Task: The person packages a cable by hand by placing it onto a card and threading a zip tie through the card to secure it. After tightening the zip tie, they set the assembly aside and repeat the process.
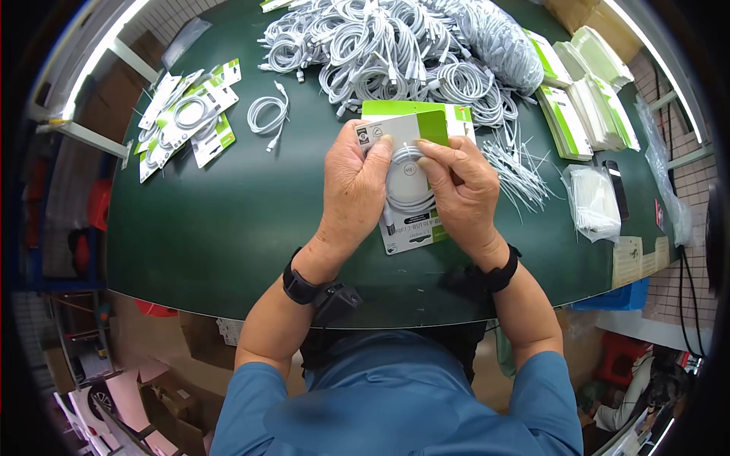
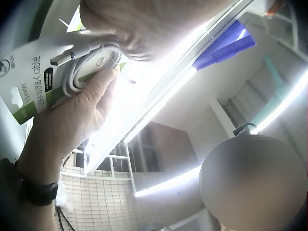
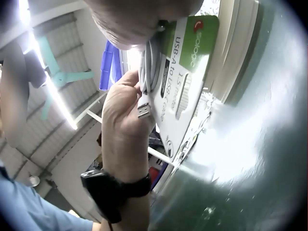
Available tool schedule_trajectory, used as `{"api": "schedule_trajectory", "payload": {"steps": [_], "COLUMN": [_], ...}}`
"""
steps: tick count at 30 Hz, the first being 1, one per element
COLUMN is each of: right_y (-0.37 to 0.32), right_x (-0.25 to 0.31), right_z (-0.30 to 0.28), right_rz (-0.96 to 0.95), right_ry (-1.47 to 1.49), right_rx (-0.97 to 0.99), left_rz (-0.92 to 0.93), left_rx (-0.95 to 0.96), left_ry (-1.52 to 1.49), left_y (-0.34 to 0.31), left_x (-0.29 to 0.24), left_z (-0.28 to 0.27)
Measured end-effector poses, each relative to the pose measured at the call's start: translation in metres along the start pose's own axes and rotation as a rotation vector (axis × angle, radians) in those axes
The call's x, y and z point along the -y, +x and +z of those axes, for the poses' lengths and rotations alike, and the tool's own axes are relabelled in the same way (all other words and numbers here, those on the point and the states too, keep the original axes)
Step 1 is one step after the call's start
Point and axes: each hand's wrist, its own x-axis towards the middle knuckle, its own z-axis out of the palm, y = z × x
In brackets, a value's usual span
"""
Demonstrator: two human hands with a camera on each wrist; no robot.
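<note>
A white and green cardboard packaging card [image 1: 414, 240] is held up over the table, printed "USB-A to USB-C cable". Against its face lies a coiled white USB cable [image 1: 411, 204]; its metal USB-A plug [image 2: 61, 58] shows in the left wrist view. My left hand [image 1: 353, 186] grips the card's left edge, the thumb laid over its face by the coil. With thumb and forefinger, my right hand [image 1: 465, 190] pinches at the top right of the coil; what lies right between those fingertips is hidden. Below the hands is the dark green table [image 1: 213, 251].
A big heap of coiled white cables [image 1: 380, 45] covers the back. Loose white cable ties [image 1: 521, 171] lie at right, near a bag of ties [image 1: 591, 201], a phone [image 1: 616, 188] and card stacks [image 1: 566, 125]. At left are a single coiled cable [image 1: 268, 114] and carded cables [image 1: 186, 114].
</note>
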Motion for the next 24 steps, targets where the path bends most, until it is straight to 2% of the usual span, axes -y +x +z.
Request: {"api": "schedule_trajectory", "payload": {"steps": [1, 4, 5, 8, 9, 12, 16, 20, 24], "right_y": [0.001, 0.006, 0.008, 0.01, 0.01, 0.009, 0.006, 0.005, 0.0], "right_x": [-0.001, 0.001, 0.002, -0.002, 0.0, 0.004, 0.006, 0.01, 0.009], "right_z": [-0.001, -0.011, -0.015, -0.022, -0.024, -0.027, -0.022, -0.021, -0.03], "right_rz": [0.038, 0.192, 0.25, 0.228, 0.294, 0.442, 0.422, 0.4, 0.361], "right_ry": [0.042, 0.083, 0.081, 0.095, 0.118, 0.235, 0.396, 0.458, 0.279], "right_rx": [0.003, -0.025, -0.046, -0.072, -0.062, -0.049, -0.144, -0.261, -0.237], "left_rz": [-0.016, 0.264, 0.44, 0.896, 0.902, 0.821, 0.874, 0.816, 0.74], "left_rx": [-0.003, -0.1, -0.205, -0.01, 0.095, 0.234, 0.145, 0.101, 0.116], "left_ry": [-0.008, 0.093, 0.362, 1.112, 1.104, 1.175, 1.173, 1.111, 1.048], "left_y": [0.0, -0.004, -0.006, -0.01, -0.011, -0.022, -0.023, -0.023, -0.025], "left_x": [-0.001, -0.009, -0.006, -0.028, -0.029, -0.015, -0.004, 0.001, 0.001], "left_z": [0.001, 0.019, 0.019, 0.012, 0.017, 0.033, 0.04, 0.05, 0.057]}}
